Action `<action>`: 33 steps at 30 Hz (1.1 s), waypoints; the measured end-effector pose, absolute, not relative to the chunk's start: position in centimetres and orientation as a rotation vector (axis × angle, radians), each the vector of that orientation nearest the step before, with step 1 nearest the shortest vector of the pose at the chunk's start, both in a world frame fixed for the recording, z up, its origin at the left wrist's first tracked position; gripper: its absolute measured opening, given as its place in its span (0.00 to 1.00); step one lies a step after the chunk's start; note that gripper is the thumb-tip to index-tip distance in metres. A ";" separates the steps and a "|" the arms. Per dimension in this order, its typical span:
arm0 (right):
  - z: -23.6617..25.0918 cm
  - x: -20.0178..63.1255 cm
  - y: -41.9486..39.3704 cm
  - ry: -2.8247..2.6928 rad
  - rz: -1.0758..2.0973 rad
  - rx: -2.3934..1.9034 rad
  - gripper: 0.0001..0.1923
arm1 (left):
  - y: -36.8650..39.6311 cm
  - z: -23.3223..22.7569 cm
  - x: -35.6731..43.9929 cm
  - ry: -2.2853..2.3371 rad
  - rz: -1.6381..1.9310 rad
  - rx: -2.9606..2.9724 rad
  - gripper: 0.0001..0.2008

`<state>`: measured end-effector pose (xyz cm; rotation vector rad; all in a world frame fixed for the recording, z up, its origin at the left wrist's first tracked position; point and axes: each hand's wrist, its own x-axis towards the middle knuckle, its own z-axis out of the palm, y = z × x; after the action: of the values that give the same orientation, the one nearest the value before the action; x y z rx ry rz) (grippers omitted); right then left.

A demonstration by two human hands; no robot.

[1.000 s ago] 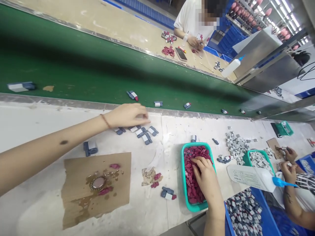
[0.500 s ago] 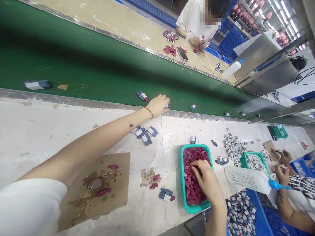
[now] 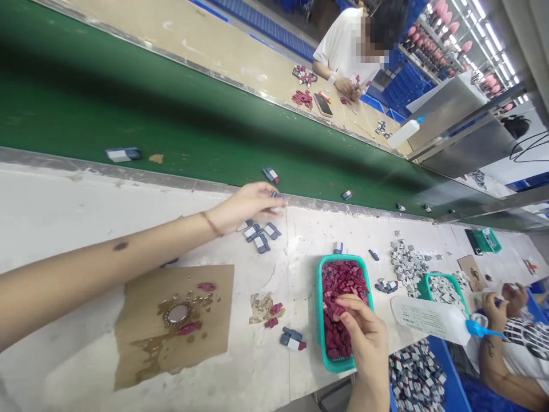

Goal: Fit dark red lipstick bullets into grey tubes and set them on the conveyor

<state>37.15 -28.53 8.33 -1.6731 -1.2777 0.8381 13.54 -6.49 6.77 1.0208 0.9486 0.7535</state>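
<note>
Between the thumb and fingers of the left hand [image 3: 256,201], above the near edge of the green belt [image 3: 206,131], is a blue-and-white piece [image 3: 277,195], held narrowly and slightly blurred. Nearer the body and to that hand's right, the right hand [image 3: 365,331] pinches what looks like a red piece [image 3: 336,311], just above the loose red pieces in the teal basket [image 3: 319,312]. The step in hand appears to be picking up, one piece per hand. Carrying them off would call for a lift clear of the cluster [image 3: 261,244] just below the left hand and of the basket's rim by the right. Farther left of the right hand, stained cardboard [image 3: 214,326] lies on the counter [image 3: 302,234]; to its right is a white bottle [image 3: 429,316].
</note>
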 end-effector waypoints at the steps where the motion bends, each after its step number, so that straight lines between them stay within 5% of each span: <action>1: 8.1 36.2 -28.3 -1.211 0.881 -1.604 0.06 | -8.1 7.4 12.4 0.913 0.679 0.942 0.16; 11: 7.2 24.1 -24.1 -1.174 1.346 -1.275 0.12 | -20.6 8.6 6.4 0.799 0.633 0.928 0.14; 22: 5.0 20.1 -23.0 -1.475 1.445 -1.330 0.12 | -22.7 6.6 0.7 1.057 0.998 0.656 0.17; 33: 4.7 18.2 -22.0 -2.394 0.928 -1.224 0.13 | -21.3 4.7 -1.3 1.190 1.087 0.484 0.14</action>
<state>18.25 -21.96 4.73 -1.2242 -2.3945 0.9282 -1.27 -21.35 4.71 0.4837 1.1896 1.0869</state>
